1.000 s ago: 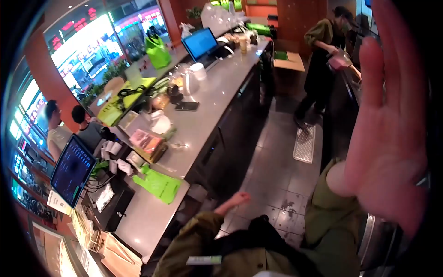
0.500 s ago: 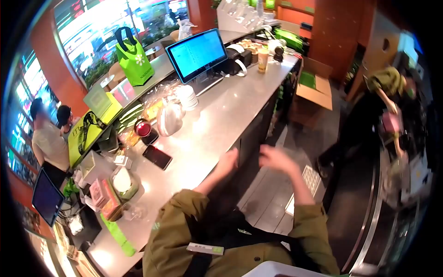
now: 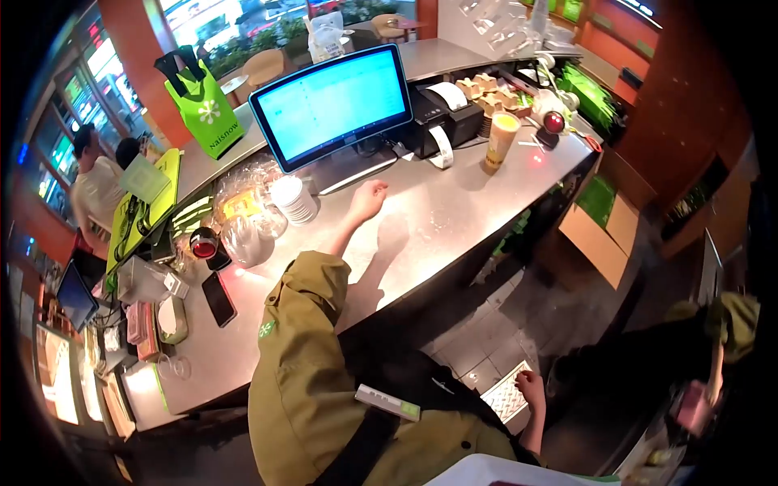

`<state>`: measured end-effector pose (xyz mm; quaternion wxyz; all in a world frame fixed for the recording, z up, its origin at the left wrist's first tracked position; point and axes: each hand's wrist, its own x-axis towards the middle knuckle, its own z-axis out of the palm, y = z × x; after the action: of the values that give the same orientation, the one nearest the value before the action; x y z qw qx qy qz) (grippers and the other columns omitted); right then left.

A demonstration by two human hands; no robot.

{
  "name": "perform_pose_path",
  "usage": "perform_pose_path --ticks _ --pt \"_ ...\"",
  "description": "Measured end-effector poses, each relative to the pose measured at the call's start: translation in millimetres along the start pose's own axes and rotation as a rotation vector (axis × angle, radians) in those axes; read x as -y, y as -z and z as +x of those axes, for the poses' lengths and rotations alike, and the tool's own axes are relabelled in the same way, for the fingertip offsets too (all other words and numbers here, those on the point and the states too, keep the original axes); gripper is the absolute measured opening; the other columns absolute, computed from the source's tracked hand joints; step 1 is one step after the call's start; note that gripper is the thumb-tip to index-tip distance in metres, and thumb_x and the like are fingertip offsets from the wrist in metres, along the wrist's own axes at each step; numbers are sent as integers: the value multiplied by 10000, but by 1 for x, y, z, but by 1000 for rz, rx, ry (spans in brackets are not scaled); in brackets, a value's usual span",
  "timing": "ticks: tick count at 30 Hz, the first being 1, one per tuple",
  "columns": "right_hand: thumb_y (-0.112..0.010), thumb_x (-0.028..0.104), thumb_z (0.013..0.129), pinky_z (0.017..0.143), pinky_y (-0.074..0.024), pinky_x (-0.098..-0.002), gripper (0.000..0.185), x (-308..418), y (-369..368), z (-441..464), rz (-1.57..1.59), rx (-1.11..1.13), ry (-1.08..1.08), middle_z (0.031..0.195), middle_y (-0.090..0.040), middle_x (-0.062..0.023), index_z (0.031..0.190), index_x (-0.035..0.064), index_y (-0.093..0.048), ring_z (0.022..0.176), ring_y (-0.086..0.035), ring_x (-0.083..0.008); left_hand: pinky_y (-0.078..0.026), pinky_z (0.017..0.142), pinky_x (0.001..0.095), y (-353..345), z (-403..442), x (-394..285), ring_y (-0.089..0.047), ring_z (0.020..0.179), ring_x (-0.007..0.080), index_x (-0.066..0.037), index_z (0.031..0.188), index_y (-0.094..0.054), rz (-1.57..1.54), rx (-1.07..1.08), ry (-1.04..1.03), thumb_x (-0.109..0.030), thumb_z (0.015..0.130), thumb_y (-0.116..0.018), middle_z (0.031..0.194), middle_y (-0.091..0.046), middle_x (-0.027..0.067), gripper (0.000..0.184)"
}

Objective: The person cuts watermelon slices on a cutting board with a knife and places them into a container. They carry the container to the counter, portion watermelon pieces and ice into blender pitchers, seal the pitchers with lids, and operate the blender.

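My left hand (image 3: 370, 198) is over the counter (image 3: 421, 235), just in front of the monitor (image 3: 332, 105), its fingers curled in and nothing seen in them. A stack of white cups (image 3: 293, 201) stands to its left. My right hand (image 3: 531, 389) hangs low near my body, above the floor drain cover (image 3: 506, 394); its fingers are loosely bent and apart, holding nothing visible. Right of the monitor are a black printer (image 3: 446, 125) with white paper hanging out and a filled drink cup (image 3: 501, 139).
A dark phone (image 3: 219, 299) lies on the left of the counter. A green bag (image 3: 203, 109) stands on the ledge behind. An open cardboard box (image 3: 604, 235) is beyond the counter's right end. A co-worker (image 3: 733, 324) bends at the far right, holding a pink container (image 3: 695, 405).
The view has moved closer to the monitor and printer. My left hand has moved out over the counter, while my right hand has dropped lower beside my body.
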<state>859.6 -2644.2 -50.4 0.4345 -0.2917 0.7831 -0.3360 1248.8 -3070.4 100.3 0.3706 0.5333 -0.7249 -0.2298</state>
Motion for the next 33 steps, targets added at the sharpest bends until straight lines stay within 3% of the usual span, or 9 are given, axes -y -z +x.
perform_pose_path --ticks 5,8,11,13,14,20,28,31,33 --pt "-565 167 768 572 -454 -269 275 45 -2 141 -243 174 514 739 -601 -93 940 -46 -543 652 -582 -166 -446 728 337 7 30 12 -581 803 273 -42 928 -592 50 -80 162 -170 747 -490 846 -608 138 244" --pt "-582 229 751 668 -466 -343 339 161 -8 143 -558 136 496 836 -604 -195 967 -28 -540 756 -600 -304 -441 706 350 4 46 26 -569 778 275 -50 899 -594 117 -213 167 -160 749 -499 817 -594 128 209" --pt "-586 211 750 685 -465 -358 325 183 -18 173 -394 161 583 816 -601 -196 967 -26 -536 774 -591 -320 -427 679 369 5 74 37 -520 771 280 -69 847 -593 306 -532 36 -122 748 -522 807 -549 107 133" --pt "-600 193 748 661 -471 -337 320 193 -22 190 -441 293 583 810 -607 -187 964 -33 -537 753 -599 -286 -426 677 361 20 86 20 -501 804 276 -65 817 -585 507 -626 -137 -99 724 -531 961 -526 115 113" --pt "-607 184 747 648 -473 -326 317 198 -24 197 -462 357 582 807 -609 -183 963 -37 -537 743 -604 -268 -427 670 358 26 93 13 -498 801 278 -56 811 -580 574 -645 -226 -89 709 -538 1027 -513 124 116" --pt "-608 189 746 636 -466 -320 295 218 -28 228 -604 370 544 790 -606 -180 940 -25 -548 729 -604 -264 -439 649 338 31 131 -3 -504 779 267 -45 752 -575 795 -561 -161 -39 622 -546 1265 -373 135 133" --pt "-600 219 747 634 -459 -322 350 208 -17 226 -645 326 445 786 -606 -173 987 -27 -534 722 -600 -266 -447 606 335 38 139 -3 -507 769 254 -53 709 -554 824 -560 -59 -50 601 -543 1279 -353 136 109" --pt "-597 228 746 644 -462 -318 364 192 -19 223 -582 345 433 794 -607 -179 988 -36 -531 745 -601 -275 -434 619 358 37 131 -14 -509 771 283 -47 709 -543 683 -680 -207 -33 596 -548 1173 -449 153 113" --pt "-592 226 742 659 -465 -316 358 186 -24 218 -563 355 442 803 -608 -186 975 -40 -533 774 -599 -292 -441 643 362 20 120 -13 -512 792 287 -55 728 -541 620 -613 -309 -34 614 -550 1116 -480 146 116"
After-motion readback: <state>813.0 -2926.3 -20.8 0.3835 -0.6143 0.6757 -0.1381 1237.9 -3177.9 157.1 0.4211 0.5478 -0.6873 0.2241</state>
